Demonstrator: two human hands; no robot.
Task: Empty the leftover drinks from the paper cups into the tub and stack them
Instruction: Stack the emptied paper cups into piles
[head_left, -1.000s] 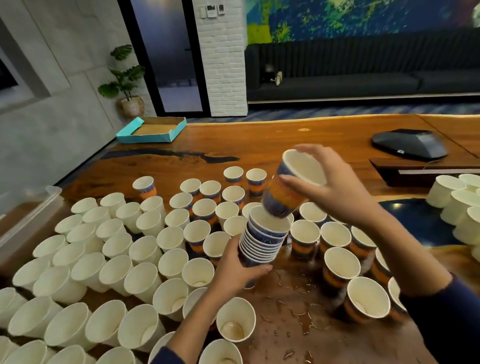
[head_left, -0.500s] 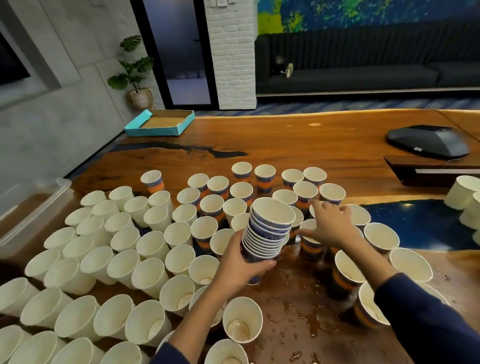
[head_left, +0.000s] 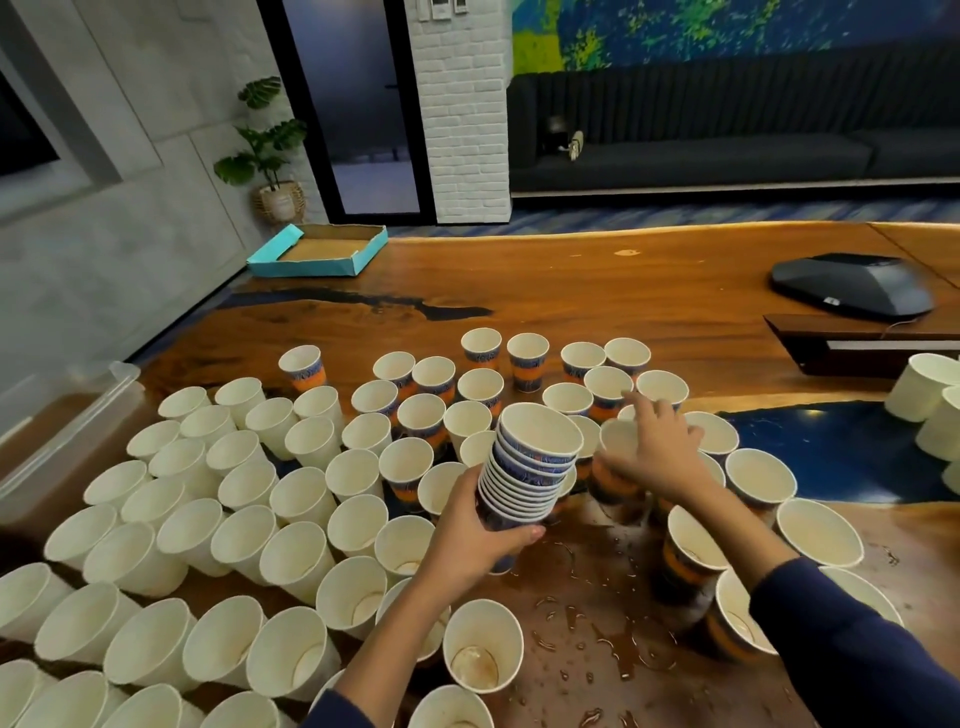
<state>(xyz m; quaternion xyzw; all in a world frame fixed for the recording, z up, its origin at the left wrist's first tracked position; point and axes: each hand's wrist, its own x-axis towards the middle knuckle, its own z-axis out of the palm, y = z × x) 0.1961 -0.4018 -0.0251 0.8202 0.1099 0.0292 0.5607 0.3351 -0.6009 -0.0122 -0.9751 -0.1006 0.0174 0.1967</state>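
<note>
Several paper cups cover the wooden table, plain white ones on the left and orange-and-blue ones in the middle and right. My left hand grips the base of a tilted stack of nested orange-and-blue cups above the table. My right hand reaches just right of the stack, its fingers wrapped round one blurred orange-and-blue cup. A clear plastic tub holding brown liquid sits at the left edge.
Spilled drops wet the wood in front of me. A teal cardboard tray lies at the far left, and a black device at the far right. More white cups stand at the right edge.
My right hand set the cup it carried into the stack, then dropped to the cups right of it and now grips one. The left hand kept holding the stack.
</note>
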